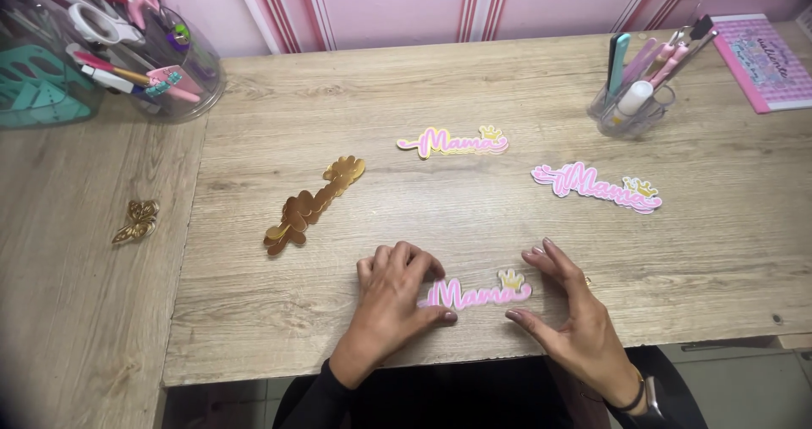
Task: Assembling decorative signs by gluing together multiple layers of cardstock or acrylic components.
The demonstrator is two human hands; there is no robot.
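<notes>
A pink and white paper word cutout with a small gold crown [482,292] lies flat near the table's front edge. My left hand [393,298] rests palm down on its left end, fingers curled. Just right of the cutout, my right hand [565,306] hovers with fingers spread, fingertips close to the crown end; whether it touches is unclear. Two similar cutouts lie farther back: one at the middle [454,142] and one to the right [596,185]. A gold cutout of the same outline [311,204] lies to the left.
A gold paper butterfly [136,222] sits on the left table. Clear containers with scissors and tools [127,48] stand at back left. A clear pen holder [636,90] and a pink notebook [761,61] stand at back right. The wooden table [719,260] ends just before my body.
</notes>
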